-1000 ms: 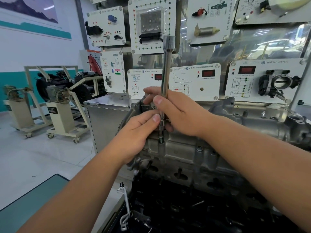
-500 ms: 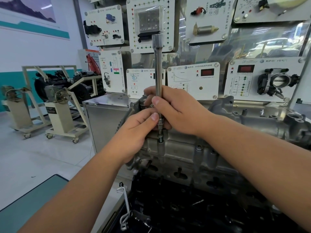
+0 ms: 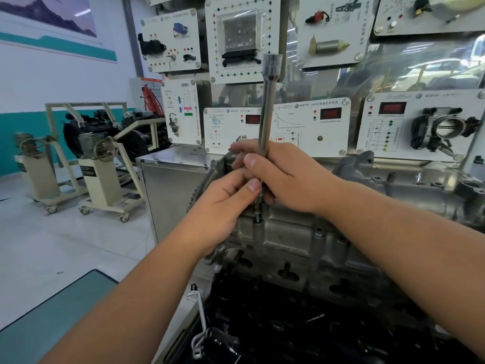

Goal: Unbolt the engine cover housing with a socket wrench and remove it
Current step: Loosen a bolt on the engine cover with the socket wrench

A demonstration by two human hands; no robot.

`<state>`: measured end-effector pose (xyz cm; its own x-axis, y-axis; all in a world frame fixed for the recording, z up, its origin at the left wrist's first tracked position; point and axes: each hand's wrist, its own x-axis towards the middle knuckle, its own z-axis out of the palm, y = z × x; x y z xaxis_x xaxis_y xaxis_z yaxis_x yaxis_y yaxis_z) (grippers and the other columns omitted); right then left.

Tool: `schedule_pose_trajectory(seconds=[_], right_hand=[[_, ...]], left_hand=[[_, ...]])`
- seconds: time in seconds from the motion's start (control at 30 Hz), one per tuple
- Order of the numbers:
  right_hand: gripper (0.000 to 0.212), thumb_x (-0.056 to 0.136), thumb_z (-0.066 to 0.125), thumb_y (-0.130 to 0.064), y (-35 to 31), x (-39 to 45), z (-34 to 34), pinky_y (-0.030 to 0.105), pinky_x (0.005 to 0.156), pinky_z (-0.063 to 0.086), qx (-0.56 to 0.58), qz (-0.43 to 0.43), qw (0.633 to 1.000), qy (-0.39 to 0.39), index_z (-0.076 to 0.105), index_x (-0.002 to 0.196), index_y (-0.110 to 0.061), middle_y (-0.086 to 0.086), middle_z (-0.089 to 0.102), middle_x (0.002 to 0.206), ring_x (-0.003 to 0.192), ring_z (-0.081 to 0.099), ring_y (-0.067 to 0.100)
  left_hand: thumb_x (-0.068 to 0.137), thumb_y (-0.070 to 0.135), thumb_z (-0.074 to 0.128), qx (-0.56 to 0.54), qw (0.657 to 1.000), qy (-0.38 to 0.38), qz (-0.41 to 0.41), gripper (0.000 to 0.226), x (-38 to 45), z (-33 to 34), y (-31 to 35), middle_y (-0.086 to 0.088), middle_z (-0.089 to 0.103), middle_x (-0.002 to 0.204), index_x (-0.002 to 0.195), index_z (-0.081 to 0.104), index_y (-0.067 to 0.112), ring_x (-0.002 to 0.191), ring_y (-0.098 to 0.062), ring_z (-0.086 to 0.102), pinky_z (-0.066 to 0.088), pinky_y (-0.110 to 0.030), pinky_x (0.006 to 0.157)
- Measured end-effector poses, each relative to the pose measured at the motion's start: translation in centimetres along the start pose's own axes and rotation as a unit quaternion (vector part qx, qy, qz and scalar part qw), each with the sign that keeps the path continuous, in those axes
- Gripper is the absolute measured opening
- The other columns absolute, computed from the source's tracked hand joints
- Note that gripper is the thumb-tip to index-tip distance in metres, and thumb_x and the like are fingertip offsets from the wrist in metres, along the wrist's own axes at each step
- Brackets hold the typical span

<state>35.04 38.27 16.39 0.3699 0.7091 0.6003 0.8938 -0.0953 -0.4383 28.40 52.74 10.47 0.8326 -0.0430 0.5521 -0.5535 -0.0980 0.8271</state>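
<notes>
The right hand (image 3: 286,177) is wrapped round the lower shaft of the wrench (image 3: 267,106), which stands nearly upright over a bolt (image 3: 258,218) on the near left edge of the cover (image 3: 294,240). The left hand (image 3: 223,206) pinches the tip of the tool just above that bolt, thumb and fingers curled in to steady it. The cover sits on the engine at bench height, in front of the white panels (image 3: 309,124).

To do this step well, I'd keep the shaft square to the bolt head and let the left hand hold the tip seated while the right turns — any lean risks slipping off and rounding the head.

The join between tip and bolt is hidden behind the fingers, so I can't say whether it's fully engaged — nor how far out the bolt has come. The dark tray (image 3: 301,329) below holds parts too dim to name
</notes>
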Motion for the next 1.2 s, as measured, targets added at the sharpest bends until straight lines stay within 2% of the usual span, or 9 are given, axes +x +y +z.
schedule_pose_trajectory(seconds=[0.13, 0.27, 0.4, 0.5, 0.57, 0.73, 0.93, 1.07, 1.2], right_hand=[[0.050, 0.095, 0.047, -0.051, -0.1, 0.0, -0.1, 0.011, 0.071, 0.049, -0.055, 0.000, 0.998, 0.035, 0.058, 0.131, -0.018, -0.012, 0.070, 0.087, 0.079, 0.067, 0.001], [0.037, 0.101, 0.047, -0.039, -0.1, 0.0, -0.1, 0.010, 0.061, 0.047, -0.045, 0.001, 0.998, 0.037, 0.059, 0.128, -0.018, -0.011, 0.069, 0.080, 0.067, 0.066, -0.001], [0.047, 0.100, 0.036, -0.037, -0.3, 0.0, 0.1, 0.006, 0.063, 0.039, -0.003, 0.015, 1.000, -0.003, 0.051, 0.138, -0.014, 0.000, 0.070, 0.105, 0.068, 0.059, -0.014], [0.053, 0.098, 0.034, -0.039, -0.4, 0.0, 0.1, 0.010, 0.071, 0.037, 0.000, 0.022, 1.000, -0.018, 0.051, 0.140, -0.011, -0.018, 0.063, 0.105, 0.071, 0.057, -0.019], [0.053, 0.098, 0.039, -0.042, -0.5, -0.1, 0.0, 0.014, 0.074, 0.042, -0.022, 0.006, 1.000, -0.011, 0.053, 0.139, -0.011, -0.028, 0.059, 0.090, 0.073, 0.058, -0.016], [0.035, 0.098, 0.055, -0.039, -0.5, -0.2, -0.3, 0.028, 0.072, 0.053, -0.059, -0.025, 0.995, 0.073, 0.058, 0.126, -0.017, 0.003, 0.073, 0.087, 0.077, 0.070, 0.012], [0.045, 0.100, 0.036, -0.035, -0.4, 0.0, 0.1, 0.006, 0.067, 0.042, -0.023, -0.007, 0.999, 0.024, 0.055, 0.133, -0.010, -0.007, 0.068, 0.110, 0.073, 0.061, -0.014], [0.052, 0.099, 0.038, -0.046, -0.3, -0.1, -0.1, 0.026, 0.077, 0.054, -0.033, -0.020, 0.999, 0.025, 0.058, 0.130, -0.011, -0.014, 0.069, 0.097, 0.084, 0.070, 0.009], [0.047, 0.096, 0.047, -0.050, -0.2, -0.1, 0.0, 0.020, 0.069, 0.055, -0.050, -0.019, 0.995, 0.081, 0.060, 0.129, -0.019, -0.003, 0.074, 0.086, 0.074, 0.071, 0.008]], left_hand=[[0.096, 0.021, 0.061, -0.021, 0.999, 0.010, 0.025, 0.026, 0.2, 0.5, 0.0, 0.007, 0.075, 0.097, 0.105, 0.075, 0.041, 0.094, -0.008, 0.070, 0.055, -0.021, 0.084], [0.098, 0.026, 0.059, -0.004, 1.000, 0.012, 0.026, 0.028, 0.2, 0.6, 0.2, 0.009, 0.075, 0.104, 0.106, 0.074, 0.048, 0.102, -0.006, 0.069, 0.053, -0.019, 0.088], [0.098, 0.046, 0.051, -0.006, 1.000, -0.011, -0.008, 0.028, 0.0, -0.3, 0.2, -0.005, 0.074, 0.119, 0.112, 0.074, 0.040, 0.117, -0.022, 0.067, 0.054, -0.032, 0.099], [0.096, 0.047, 0.054, 0.001, 1.000, -0.006, -0.006, 0.027, 0.1, -0.5, -0.2, -0.014, 0.072, 0.117, 0.109, 0.074, 0.034, 0.116, -0.032, 0.066, 0.052, -0.045, 0.104], [0.094, 0.044, 0.058, -0.001, 1.000, 0.000, 0.005, 0.023, 0.2, -0.3, -0.3, -0.009, 0.074, 0.113, 0.109, 0.073, 0.037, 0.112, -0.027, 0.068, 0.054, -0.042, 0.099], [0.093, 0.034, 0.062, -0.012, 1.000, 0.006, 0.028, 0.024, 0.3, 0.2, -0.1, 0.008, 0.074, 0.108, 0.111, 0.072, 0.047, 0.103, -0.008, 0.068, 0.053, -0.020, 0.089], [0.098, 0.048, 0.053, -0.012, 1.000, -0.003, -0.015, 0.028, 0.0, -0.4, -0.1, -0.008, 0.075, 0.114, 0.110, 0.075, 0.035, 0.111, -0.022, 0.069, 0.056, -0.035, 0.097], [0.092, 0.044, 0.062, -0.014, 1.000, 0.008, -0.010, 0.021, 0.1, -0.3, -0.3, -0.004, 0.075, 0.104, 0.105, 0.074, 0.035, 0.101, -0.021, 0.070, 0.057, -0.034, 0.090], [0.090, 0.038, 0.064, -0.013, 1.000, 0.011, 0.011, 0.019, 0.3, 0.3, -0.2, 0.001, 0.073, 0.102, 0.106, 0.073, 0.041, 0.099, -0.014, 0.069, 0.055, -0.025, 0.087]])
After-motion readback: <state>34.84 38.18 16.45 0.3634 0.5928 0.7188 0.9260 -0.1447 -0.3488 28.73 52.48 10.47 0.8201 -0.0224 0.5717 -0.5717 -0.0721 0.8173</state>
